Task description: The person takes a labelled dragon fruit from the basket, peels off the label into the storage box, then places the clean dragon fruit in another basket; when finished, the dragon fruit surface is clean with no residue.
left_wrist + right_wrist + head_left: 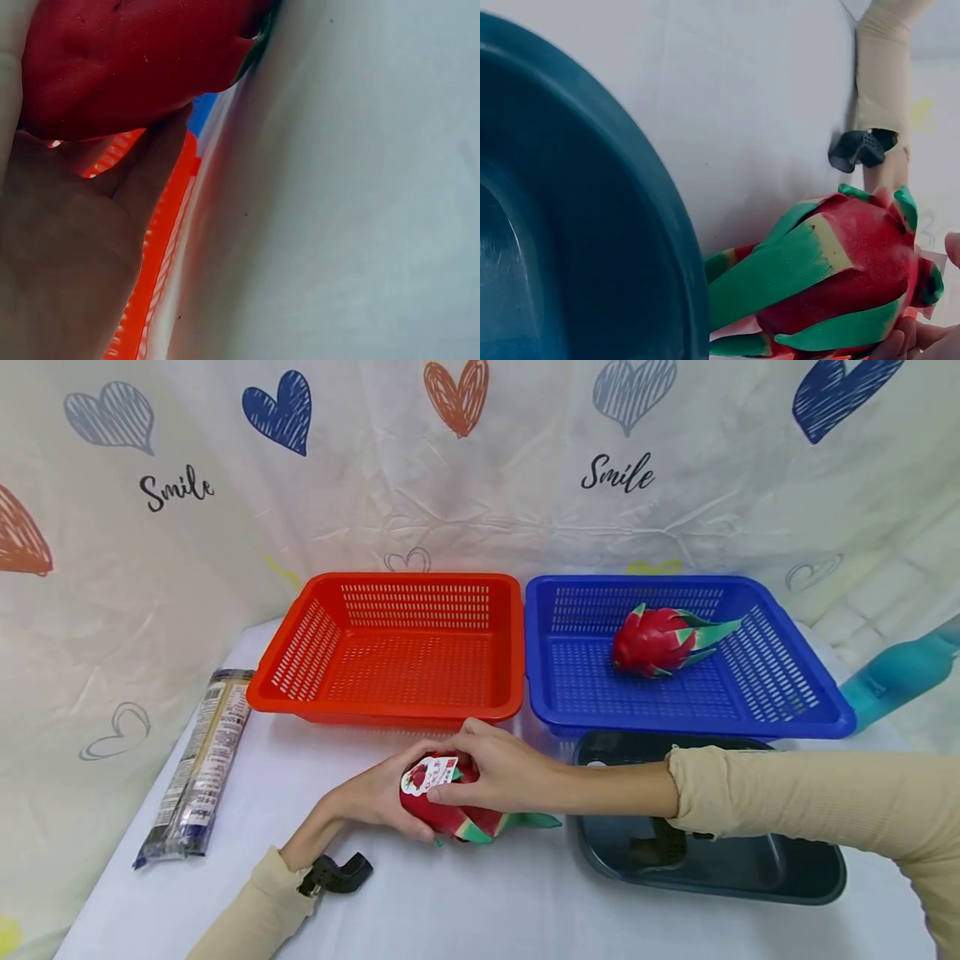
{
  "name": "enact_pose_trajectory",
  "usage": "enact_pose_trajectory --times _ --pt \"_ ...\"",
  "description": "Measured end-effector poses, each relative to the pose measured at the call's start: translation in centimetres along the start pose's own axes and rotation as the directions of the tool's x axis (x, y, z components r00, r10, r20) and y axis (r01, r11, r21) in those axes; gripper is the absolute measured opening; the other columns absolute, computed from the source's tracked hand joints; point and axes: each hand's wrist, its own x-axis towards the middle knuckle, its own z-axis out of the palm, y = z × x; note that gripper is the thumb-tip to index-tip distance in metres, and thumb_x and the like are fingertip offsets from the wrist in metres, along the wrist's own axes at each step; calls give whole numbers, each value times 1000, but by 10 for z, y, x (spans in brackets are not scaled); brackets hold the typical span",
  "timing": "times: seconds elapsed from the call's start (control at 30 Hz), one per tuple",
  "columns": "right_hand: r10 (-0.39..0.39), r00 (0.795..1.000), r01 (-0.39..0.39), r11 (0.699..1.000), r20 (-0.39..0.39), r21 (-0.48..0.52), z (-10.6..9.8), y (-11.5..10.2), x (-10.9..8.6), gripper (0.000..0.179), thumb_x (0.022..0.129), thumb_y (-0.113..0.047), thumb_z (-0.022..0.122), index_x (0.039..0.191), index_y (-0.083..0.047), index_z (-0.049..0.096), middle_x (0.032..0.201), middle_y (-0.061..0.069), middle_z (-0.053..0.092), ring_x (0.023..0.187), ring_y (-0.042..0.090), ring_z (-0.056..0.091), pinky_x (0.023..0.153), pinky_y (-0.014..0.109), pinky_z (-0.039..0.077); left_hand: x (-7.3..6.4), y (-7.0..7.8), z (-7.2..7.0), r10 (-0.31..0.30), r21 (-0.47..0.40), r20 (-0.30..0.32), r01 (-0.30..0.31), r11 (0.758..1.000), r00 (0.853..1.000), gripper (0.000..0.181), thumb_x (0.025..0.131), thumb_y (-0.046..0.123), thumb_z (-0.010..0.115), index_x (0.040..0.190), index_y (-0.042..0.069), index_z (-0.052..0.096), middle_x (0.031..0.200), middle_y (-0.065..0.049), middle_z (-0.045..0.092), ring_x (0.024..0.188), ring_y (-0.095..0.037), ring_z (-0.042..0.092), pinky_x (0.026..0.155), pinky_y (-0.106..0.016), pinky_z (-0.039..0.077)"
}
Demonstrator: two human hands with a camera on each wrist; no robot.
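A red dragon fruit [442,814] with green-tipped scales lies on its side over the white table, in front of the red basket. My left hand [378,797] holds its left end, thumb toward the near side and fingers around the back; its palm [67,247] shows under the fruit in the left wrist view. A white printed label [429,775] sits on top of the fruit. Over it, my right hand [491,768] has thumb and fingers at the label's edges. In the right wrist view the label [932,281] juts out past the fruit's scales.
Behind stand a red basket [386,714] and a blue basket [690,727] with another dragon fruit [652,642] inside. A dark basin [720,881] lies under my right forearm. At left is a long plastic packet [198,768]; at right, a teal bottle [900,672].
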Motion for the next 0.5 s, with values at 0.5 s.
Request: enact_pose_trajectory --times 0.5 --pt "0 1000 0 999 -8 40 3 2 2 56 79 -40 78 126 -14 64 105 1 59 97 12 58 68 20 56 -1 1 1 11 32 2 -11 999 1000 79 73 24 85 137 21 38 129 -4 50 117 -19 50 87 -33 57"
